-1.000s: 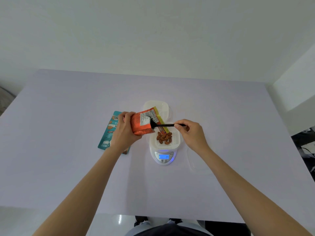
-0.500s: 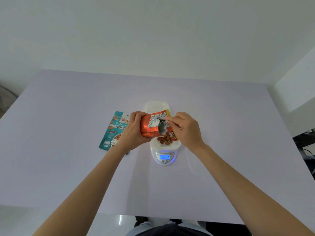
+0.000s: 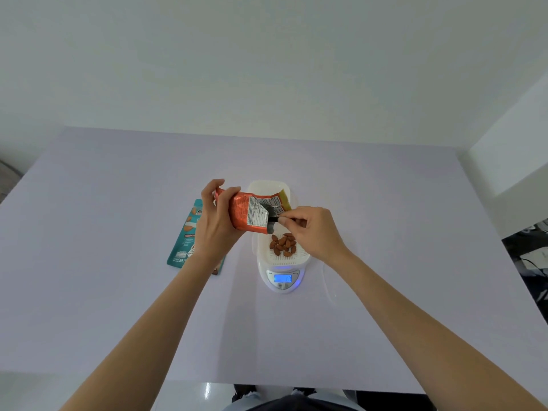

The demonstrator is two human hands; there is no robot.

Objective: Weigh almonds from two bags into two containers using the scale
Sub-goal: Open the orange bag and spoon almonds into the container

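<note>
Orange almond bag gripped tilted in left hand, right hand pinching black scoop at its mouth, few almonds in white container on scale; scooping stage by judgement, calling next for a level carry over the container.

A pale lavender table stands against plain white walls.

Pale lilac table, pretty plain. A teal bag lies flat at left, a white scale sits near it, and a white container is right behind the scale.
</note>
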